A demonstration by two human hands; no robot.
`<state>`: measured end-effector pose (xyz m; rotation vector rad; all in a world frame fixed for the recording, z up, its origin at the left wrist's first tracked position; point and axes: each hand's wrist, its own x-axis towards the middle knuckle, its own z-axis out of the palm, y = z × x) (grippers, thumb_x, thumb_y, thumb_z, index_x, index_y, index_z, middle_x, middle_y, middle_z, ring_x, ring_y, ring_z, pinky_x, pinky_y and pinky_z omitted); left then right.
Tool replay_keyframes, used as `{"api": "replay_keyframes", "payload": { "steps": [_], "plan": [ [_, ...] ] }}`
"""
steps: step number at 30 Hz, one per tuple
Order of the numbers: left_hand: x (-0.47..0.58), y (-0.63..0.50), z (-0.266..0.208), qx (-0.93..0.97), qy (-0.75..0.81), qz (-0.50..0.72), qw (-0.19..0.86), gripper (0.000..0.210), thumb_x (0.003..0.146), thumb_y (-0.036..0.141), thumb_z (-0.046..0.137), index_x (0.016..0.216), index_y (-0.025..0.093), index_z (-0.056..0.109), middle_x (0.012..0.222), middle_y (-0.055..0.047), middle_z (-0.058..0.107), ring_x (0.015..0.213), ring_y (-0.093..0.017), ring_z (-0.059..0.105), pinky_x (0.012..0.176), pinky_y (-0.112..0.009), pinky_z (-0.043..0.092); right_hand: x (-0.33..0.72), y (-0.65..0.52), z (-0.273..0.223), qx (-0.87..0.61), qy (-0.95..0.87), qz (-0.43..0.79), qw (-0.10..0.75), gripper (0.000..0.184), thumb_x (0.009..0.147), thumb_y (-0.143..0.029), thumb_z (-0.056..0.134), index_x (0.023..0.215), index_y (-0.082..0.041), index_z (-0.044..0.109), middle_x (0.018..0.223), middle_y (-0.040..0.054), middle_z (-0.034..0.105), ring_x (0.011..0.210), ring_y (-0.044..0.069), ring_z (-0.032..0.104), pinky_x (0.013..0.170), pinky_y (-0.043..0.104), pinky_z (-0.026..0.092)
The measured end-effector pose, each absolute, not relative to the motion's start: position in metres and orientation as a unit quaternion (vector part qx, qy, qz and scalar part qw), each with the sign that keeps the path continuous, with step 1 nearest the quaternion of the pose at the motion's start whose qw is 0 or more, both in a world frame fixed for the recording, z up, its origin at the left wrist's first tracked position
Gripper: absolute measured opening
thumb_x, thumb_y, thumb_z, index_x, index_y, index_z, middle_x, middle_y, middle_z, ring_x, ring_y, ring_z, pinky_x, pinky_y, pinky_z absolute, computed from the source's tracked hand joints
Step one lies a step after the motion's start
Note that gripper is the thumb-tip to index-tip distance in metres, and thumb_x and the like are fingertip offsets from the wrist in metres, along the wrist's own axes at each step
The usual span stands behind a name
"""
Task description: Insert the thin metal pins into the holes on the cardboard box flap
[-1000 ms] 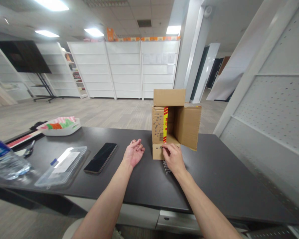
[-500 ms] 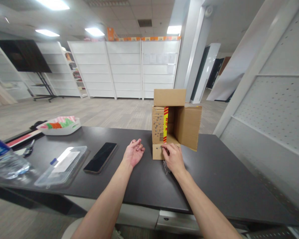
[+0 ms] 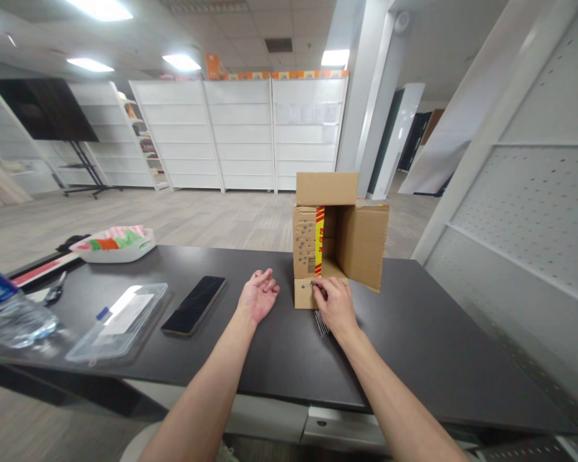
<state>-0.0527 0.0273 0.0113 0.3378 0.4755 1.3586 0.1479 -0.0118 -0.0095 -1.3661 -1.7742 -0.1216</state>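
Observation:
A cardboard box point(image 3: 361, 244) stands upright on the dark table, its flaps open toward me. Small round grey metal heads dot its left front flap point(image 3: 304, 237), beside a yellow and red tape strip. My right hand point(image 3: 336, 301) pinches what looks like a small screw at the lower flap point(image 3: 302, 298), where a few more heads show. Thin shiny screws point(image 3: 321, 323) stick out just beneath that hand, partly hidden by it. To the left of the box, my left hand point(image 3: 259, 296) rests palm up with loosely curled fingers, apart from the box, nothing visible in it.
Left of my hands lie a black phone point(image 3: 194, 305) and a clear plastic case point(image 3: 120, 324). Farther left are a water bottle point(image 3: 14, 314) and a white basket point(image 3: 120, 255) of colourful cloth. A perforated white panel point(image 3: 534, 212) borders the right side.

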Motion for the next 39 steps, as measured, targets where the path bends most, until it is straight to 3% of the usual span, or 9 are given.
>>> {"api": "replay_keyframes", "payload": {
  "steps": [10,39],
  "plan": [
    [-0.0525,0.0278,0.0108,0.159,0.213,0.618,0.739,0.027,0.068,0.004,0.067,0.069,0.018,0.044,0.073,0.004,0.063,0.043,-0.005,0.034,0.053,-0.025,0.036,0.1466,-0.0147,-0.0062,-0.551,-0.707,-0.039,0.441,0.012,0.087,-0.022,0.050,0.087,-0.021,0.062,0.087,0.0042,0.064,0.085,0.021,0.057,0.080,0.034,0.036],
    [-0.0537,0.0300,0.0075,0.157,0.210,0.619,0.741,0.027,0.068,0.004,0.067,0.069,0.018,0.044,0.073,0.004,0.063,0.044,-0.005,0.034,0.053,-0.025,0.035,0.1494,-0.0207,-0.0001,-0.565,-0.690,-0.012,0.452,0.012,0.086,-0.022,0.050,0.085,-0.020,0.062,0.086,0.0037,0.064,0.084,0.020,0.055,0.077,0.032,0.034]
  ]
}}
